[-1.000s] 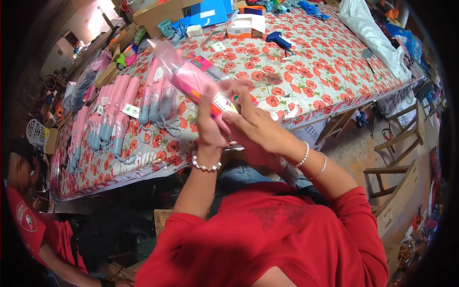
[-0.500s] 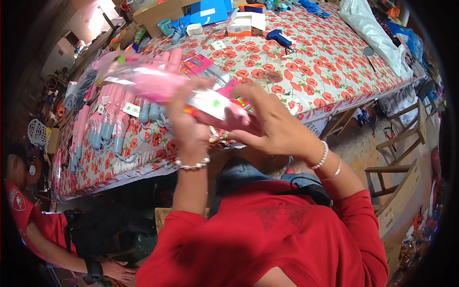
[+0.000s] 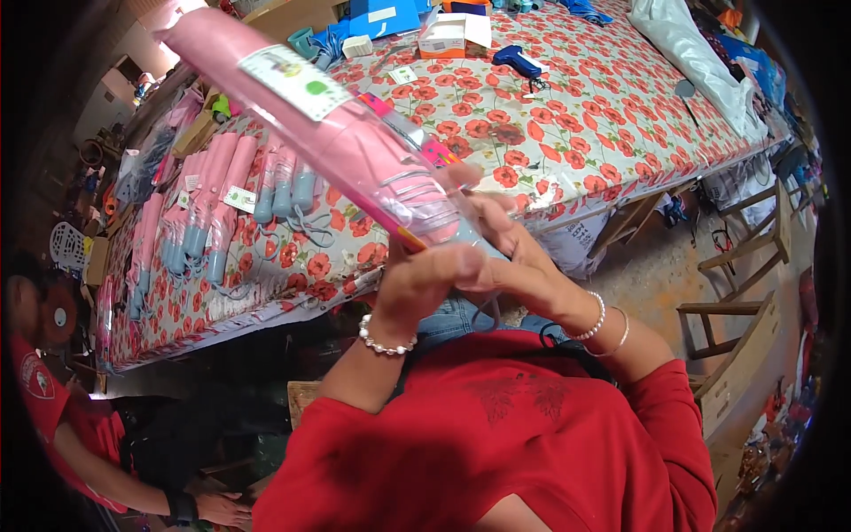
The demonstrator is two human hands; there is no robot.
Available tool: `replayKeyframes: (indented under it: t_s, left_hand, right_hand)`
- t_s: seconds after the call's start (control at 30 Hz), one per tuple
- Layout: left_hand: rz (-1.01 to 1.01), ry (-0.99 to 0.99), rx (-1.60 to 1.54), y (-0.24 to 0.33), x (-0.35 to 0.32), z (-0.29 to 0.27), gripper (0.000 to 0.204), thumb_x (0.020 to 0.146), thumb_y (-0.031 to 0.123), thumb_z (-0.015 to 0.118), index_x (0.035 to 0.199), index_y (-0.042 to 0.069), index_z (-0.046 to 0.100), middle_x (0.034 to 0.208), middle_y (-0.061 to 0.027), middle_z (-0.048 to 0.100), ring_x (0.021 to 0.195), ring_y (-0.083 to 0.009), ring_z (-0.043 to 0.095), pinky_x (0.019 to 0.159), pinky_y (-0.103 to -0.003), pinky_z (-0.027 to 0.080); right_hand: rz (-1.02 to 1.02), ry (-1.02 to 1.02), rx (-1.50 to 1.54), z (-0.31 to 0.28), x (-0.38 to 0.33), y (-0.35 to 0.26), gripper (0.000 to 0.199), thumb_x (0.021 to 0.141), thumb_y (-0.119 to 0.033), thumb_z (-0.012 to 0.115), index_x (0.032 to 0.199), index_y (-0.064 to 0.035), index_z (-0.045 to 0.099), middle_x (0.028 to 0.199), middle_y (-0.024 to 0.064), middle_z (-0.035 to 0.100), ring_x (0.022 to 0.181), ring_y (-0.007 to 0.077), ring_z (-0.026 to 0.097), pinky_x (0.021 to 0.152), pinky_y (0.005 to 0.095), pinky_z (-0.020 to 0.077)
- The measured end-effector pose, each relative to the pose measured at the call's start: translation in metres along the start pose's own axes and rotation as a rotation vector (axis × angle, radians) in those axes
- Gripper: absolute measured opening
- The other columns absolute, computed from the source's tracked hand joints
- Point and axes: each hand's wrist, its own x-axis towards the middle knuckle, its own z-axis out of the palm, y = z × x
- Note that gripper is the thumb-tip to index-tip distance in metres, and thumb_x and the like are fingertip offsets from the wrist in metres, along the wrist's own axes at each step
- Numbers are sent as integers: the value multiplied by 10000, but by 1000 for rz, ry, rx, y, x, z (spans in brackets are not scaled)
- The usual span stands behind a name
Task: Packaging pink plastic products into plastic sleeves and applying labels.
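Diagonally, a long pink folded umbrella in a clear plastic sleeve (image 3: 359, 146) is held over the near side of the red-poppy-patterned tablecloth (image 3: 567, 120), its top pointed toward ten o'clock and its grey-blue handle (image 3: 470, 234) toward four. The handle end is grasped by both hands, the left hand (image 3: 432, 275) brought in from seven o'clock, the right hand (image 3: 507, 238) from four.

Pink umbrella (image 3: 355, 151) raised nearer the camera, white label (image 3: 297, 82) now farther up, left fingers (image 3: 448, 264) shifted lower
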Motion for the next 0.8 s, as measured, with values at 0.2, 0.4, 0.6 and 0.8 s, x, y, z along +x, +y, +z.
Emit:
replayKeyframes:
  t_s: [0.2, 0.4, 0.6, 0.8]
  left_hand:
    - [219, 256, -119, 55, 22, -49, 597, 877, 350, 522, 1325, -6, 352, 1182, -219, 541, 1023, -296, 587, 881, -395, 482]
    - [457, 696, -80, 106, 36, -73, 412, 892, 281, 497, 1148, -41, 483, 1004, -171, 610, 865, -255, 633, 772, -333, 515]
    - [321, 352, 324, 46, 34, -27, 346, 890, 151, 529, 1190, -2, 450, 945, -137, 612, 817, -215, 618, 725, -294, 517]
    - [488, 518, 991, 71, 36, -69, 400, 842, 114, 620, 1184, -11, 454, 935, -134, 627, 759, -198, 627, 645, -254, 505]
  right_hand:
    - [38, -99, -290, -16, -8, 3, 373, 756, -183, 687, 1053, 7, 565, 797, 53, 578, 687, 105, 492, 606, 214, 393]
    - [-273, 66, -675, -18, -8, 24, 502, 785, -181, 658, 1214, -8, 463, 944, 83, 567, 767, 133, 512, 661, 230, 413]
    - [-77, 48, -443, -9, 21, 17, 604, 804, -203, 621, 1320, -50, 348, 1145, 120, 504, 851, 203, 525, 737, 291, 424]
    - [-390, 45, -1061, -22, 67, 63, 609, 783, -210, 597, 1328, -100, 349, 1171, 149, 446, 950, 282, 481, 823, 369, 385]
